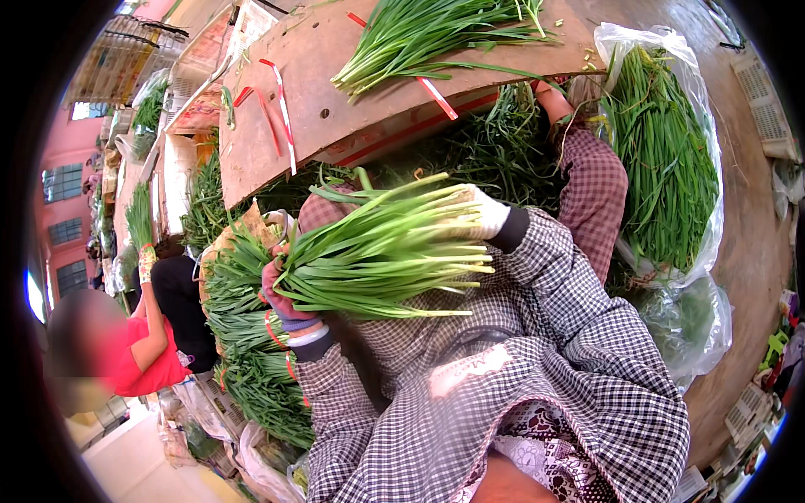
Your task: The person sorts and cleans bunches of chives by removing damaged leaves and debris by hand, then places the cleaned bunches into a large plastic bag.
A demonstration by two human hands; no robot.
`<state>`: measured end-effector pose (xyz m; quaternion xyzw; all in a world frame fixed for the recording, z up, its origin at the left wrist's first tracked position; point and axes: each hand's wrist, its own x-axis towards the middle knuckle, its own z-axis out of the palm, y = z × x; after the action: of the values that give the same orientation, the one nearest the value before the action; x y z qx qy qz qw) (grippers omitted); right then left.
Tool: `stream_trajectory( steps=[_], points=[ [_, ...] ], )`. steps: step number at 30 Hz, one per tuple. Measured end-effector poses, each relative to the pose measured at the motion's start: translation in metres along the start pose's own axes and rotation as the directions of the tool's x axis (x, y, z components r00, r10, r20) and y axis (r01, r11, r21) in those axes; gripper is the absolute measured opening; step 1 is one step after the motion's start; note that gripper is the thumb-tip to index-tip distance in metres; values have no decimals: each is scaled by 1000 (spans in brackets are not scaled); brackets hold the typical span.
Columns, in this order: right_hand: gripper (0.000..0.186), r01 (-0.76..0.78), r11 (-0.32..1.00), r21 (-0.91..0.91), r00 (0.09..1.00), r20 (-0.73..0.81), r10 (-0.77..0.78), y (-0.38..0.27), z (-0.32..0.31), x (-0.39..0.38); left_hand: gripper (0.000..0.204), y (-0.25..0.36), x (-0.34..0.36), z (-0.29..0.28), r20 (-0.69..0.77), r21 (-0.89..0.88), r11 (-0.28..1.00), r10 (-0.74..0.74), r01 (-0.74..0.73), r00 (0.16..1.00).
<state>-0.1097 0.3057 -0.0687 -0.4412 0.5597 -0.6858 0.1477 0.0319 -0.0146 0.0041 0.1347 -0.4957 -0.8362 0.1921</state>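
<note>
In the head view, the work seems to be partly done. At the left of the frame, several green bundles (260, 369) lie stacked, and red bands (274, 329) go around some of them, so I judge that these are finished. The unfinished part is in the centre: a bunch of long green stalks (377, 260) lies between the two hands, with its pale ends toward the right, and I see no band around it. The left hand (285, 293), in a pinkish glove, has its fingers closed around the leafy side. The right hand (486, 214), in a white glove, is at the upper pale ends; it is blurred, and I cannot tell if its fingers grasp or only touch. At the top of the frame, another bunch (436, 42) rests on the brown board (369, 126), across a strip which does not look tied; more red-and-white strips (281, 109) lie loose to its left. At the right, a clear bag (713, 226) holds many stalks without visible bands, probably also left to do.
</note>
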Motion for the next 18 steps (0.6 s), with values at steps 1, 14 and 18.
stream_trajectory(
  steps=[1,14,18],
  points=[
    [28,-84,977,198,995,-37,93,0,0,-2,26,0,3,3,-21,-1,1000,-18,18,1000],
    [30,-271,89,959,877,207,433,-13,9,-19,11,24,17,38,-25,102,981,-163,164,986],
    [39,-396,558,729,896,176,407,-42,-1,-18,13,35,18,54,47,132,975,-186,178,981]
  ],
)
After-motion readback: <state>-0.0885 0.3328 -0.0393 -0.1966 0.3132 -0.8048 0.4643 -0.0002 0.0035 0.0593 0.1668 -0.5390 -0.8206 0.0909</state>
